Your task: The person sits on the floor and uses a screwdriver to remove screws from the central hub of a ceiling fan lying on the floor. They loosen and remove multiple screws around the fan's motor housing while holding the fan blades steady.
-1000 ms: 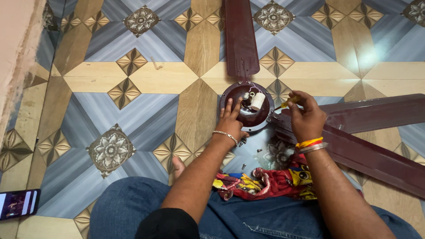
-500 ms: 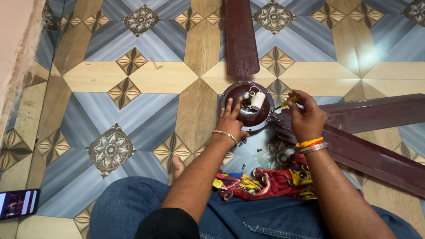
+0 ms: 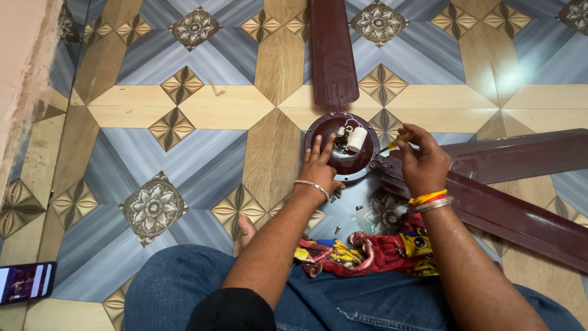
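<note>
Little has changed over the last second: both hands sit in the same places and only the view has shifted a touch. At the far left a dark smartphone with a lit screen (image 3: 27, 283) lies on the patterned blue, grey and tan tiled floor (image 3: 184, 141), well apart from everything else. Moving right, the left hand (image 3: 320, 168), with a thin silver chain bracelet (image 3: 312, 186) at the wrist, rests fingers-out on the near rim of the round maroon metal fan motor housing (image 3: 343, 160). Its grip is released, pressing rather than clasping, just as before. The housing lies open side up on the floor in front of the person's knees, with a white cylindrical capacitor (image 3: 357, 139) and some thin wires inside, and neither has moved. A long maroon fan blade (image 3: 332, 55) runs away from it towards the top. Below the left hand a few small dark loose screws (image 3: 337, 197) lie on the tiles, none added or gone as far as I can tell. Nearer the lap sits a crumpled red and yellow printed cloth (image 3: 367, 254). Right of the housing, the right hand (image 3: 422, 162), wearing yellow and orange bangles (image 3: 429, 199), keeps its grip clenched round a yellow-handled screwdriver (image 3: 395, 144), whose tip points in at the housing's right edge; whether it touches a screw is hidden. Two more maroon fan blades (image 3: 520, 156) stretch off to the right
</note>
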